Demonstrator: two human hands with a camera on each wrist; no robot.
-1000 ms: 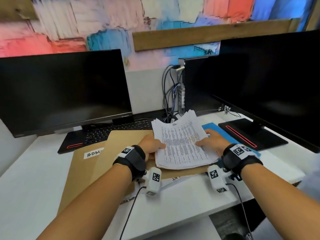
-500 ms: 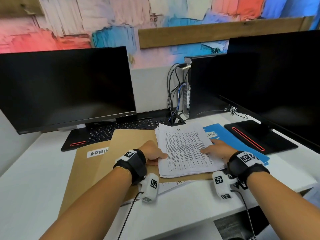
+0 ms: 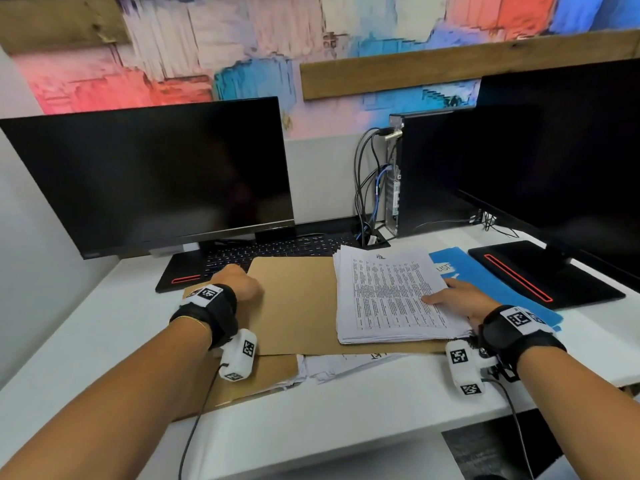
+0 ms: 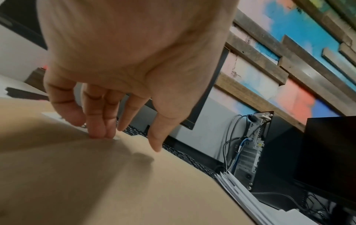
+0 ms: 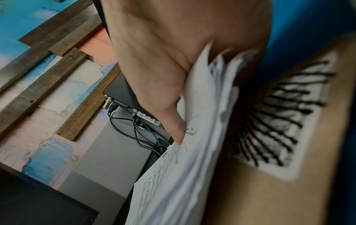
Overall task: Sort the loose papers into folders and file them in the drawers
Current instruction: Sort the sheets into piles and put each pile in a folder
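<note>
Two hands share the job: the right hand (image 3: 462, 301) pins the stack of printed papers (image 3: 391, 296) while the left hand (image 3: 242, 284) works at the far left edge of the open manila folder (image 3: 294, 306). The right wrist view shows why the stack sits as it does — the thumb presses down on the top sheet and the edges of the sheets fan against the palm, so this looks like a pinch on the stack's right edge, though the fingers beneath are hidden and I cannot say how far under they reach. That hold seems meant to keep the loose sheets squared on the right half of the folder while the other half is handled. On the left, the fingertips (image 4: 100, 134) touch the brown card with the fingers nearly straight and only slightly bent, thumb held apart above the surface; it reads as a spread hand feeling for the flap's edge, not yet gripping it. Relative to that hand the papers lie well off toward the thumb side, across bare card; relative to the right hand they are directly under the thumb. A blue folder (image 3: 485, 282) lies just beyond the right hand's knuckles, and more sheets (image 3: 346, 365) peek out below the manila one — probably next in line for sorting
</note>
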